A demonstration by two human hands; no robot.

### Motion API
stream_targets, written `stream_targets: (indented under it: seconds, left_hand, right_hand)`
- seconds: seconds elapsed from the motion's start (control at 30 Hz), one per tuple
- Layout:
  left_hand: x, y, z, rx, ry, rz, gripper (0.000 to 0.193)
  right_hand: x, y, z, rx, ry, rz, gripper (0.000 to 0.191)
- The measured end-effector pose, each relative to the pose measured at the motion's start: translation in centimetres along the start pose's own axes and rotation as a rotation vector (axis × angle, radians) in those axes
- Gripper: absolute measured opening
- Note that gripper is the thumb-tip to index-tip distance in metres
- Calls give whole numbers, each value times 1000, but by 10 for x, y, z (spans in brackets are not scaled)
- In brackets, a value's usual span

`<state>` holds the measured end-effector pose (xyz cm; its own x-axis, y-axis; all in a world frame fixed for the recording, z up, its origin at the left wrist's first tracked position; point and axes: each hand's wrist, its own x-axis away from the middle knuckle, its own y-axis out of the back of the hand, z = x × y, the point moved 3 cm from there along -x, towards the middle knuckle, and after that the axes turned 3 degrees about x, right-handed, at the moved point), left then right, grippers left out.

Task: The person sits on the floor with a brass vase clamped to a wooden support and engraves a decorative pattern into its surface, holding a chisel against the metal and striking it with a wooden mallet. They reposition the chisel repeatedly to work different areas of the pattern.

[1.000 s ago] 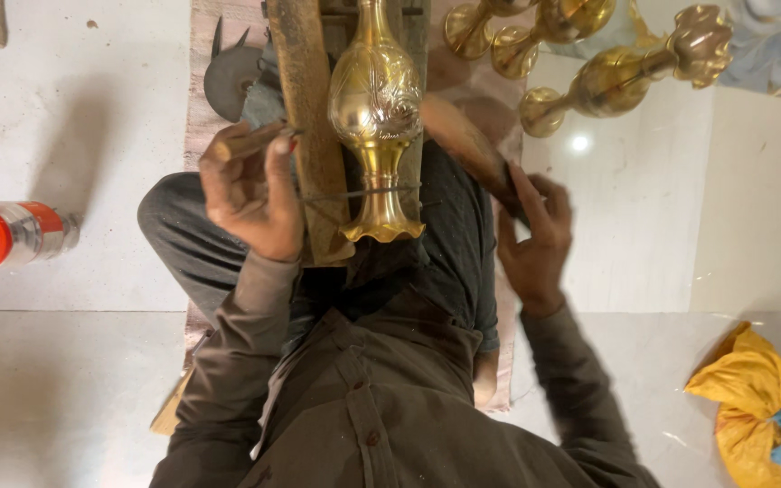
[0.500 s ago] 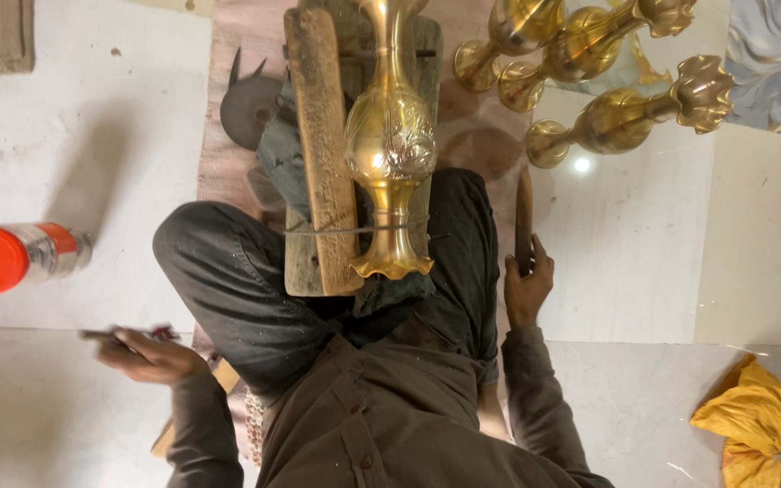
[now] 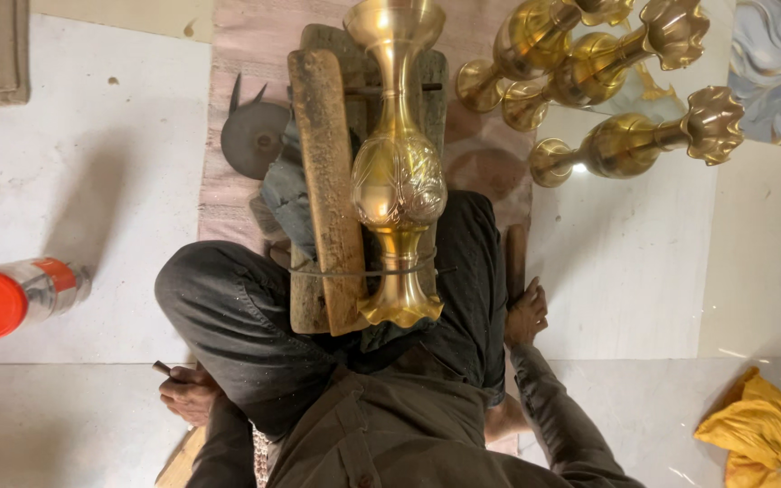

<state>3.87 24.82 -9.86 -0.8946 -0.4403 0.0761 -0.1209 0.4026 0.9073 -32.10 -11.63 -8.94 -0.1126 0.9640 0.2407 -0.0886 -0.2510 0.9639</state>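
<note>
While you sit cross-legged with the brass vase [image 3: 398, 185] lying lengthwise across your lap, note its seating: the vase rests on a wooden cradle [image 3: 329, 181], its flared foot toward your body and its mouth pointing away, and a wire loop [image 3: 354, 271] crosses the stem just above the foot. Your left hand [image 3: 187, 393] is down at the floor beside your left knee, curled closed around a small dark tool [image 3: 163, 368] — only its tip shows, so its kind cannot be told. Your right hand [image 3: 526, 314] rests at the floor by your right knee, fingers wrapped on the lower end of a wooden stick [image 3: 516, 258] that lies alongside your leg.

Neither hand touches the vase, so its steadiness depends on the cradle and wire alone. As a judgement: before bringing either tool to the metal, check that the wire sits snug and the bulbous body is bedded against the plank — a round polished body is likely to roll under a blow or a push. Keep your knees level so the cradle does not tilt.

Three finished brass vases [image 3: 589, 81] lie on the floor beyond your right knee, well apart from the work; an orange-lidded jar [image 3: 11, 298] lies to your left, and a yellow bag [image 3: 761, 434] sits far right.
</note>
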Motion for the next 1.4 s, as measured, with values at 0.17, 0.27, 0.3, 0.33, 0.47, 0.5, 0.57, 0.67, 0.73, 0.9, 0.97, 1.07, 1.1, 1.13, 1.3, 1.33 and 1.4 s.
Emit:
stream_targets:
  seconds: [0.17, 0.27, 0.3, 0.33, 0.47, 0.5, 0.57, 0.67, 0.73, 0.9, 0.97, 1.07, 1.1, 1.13, 1.3, 1.33, 1.4]
  left_hand:
    - [5, 1, -2, -50, -180, -22, 36]
    - [6, -3, -8, -139, -327, -102, 36]
    - [8, -5, -14, -265, -476, -174, 39]
    - [10, -7, -19, -391, -620, -249, 42]
    - [0, -9, -7, -113, -185, -60, 39]
    - [-1, -8, -4, -121, -183, -55, 39]
    - [-1, 0, 2, -133, -187, -36, 38]
    - [-1, 19, 9, -149, -183, -31, 38]
    - [2, 8, 5, -144, -174, -34, 37]
    - [-2, -7, 2, -125, -161, -43, 36]
    - [-5, -4, 3, -117, -171, -40, 36]
    - [-2, -4, 8, -99, -172, -44, 35]
    - [-2, -3, 10, -91, -175, -42, 35]
    - [-1, -2, 12, -85, -171, -37, 35]
    - [-9, 2, 12, 34, -154, 2, 34]
    - [-15, 1, 7, 103, -223, 19, 31]
    - [-37, -2, -5, 533, 35, 64, 27]
  right_hand:
    - [-5, -1, -2, -3, -28, 81, 111]
    - [-10, -1, -5, 12, -101, 204, 113]
    - [-11, 0, -6, 35, -130, 252, 115]
    - [-13, 1, -7, 61, -155, 300, 117]
    - [-18, 4, -5, 139, -145, 399, 127]
    - [-19, 5, -4, 166, -139, 432, 131]
    - [-22, 6, -4, 179, -160, 461, 131]
    - [-23, 9, -2, 139, -207, 460, 123]
    - [-22, 9, -3, 111, -237, 463, 123]
    - [-20, 8, -2, 105, -209, 386, 120]
    - [-19, 7, -1, 97, -184, 339, 118]
    - [-15, 5, 1, 69, -135, 285, 115]
    - [-14, 4, 1, 54, -131, 280, 114]
    - [-13, 4, 2, 43, -125, 274, 113]
    - [-6, 7, 7, 63, -116, 112, 71]
    - [-4, 10, 8, 69, -70, -1, 59]
    - [1, 13, 7, -9, -119, -74, 58]
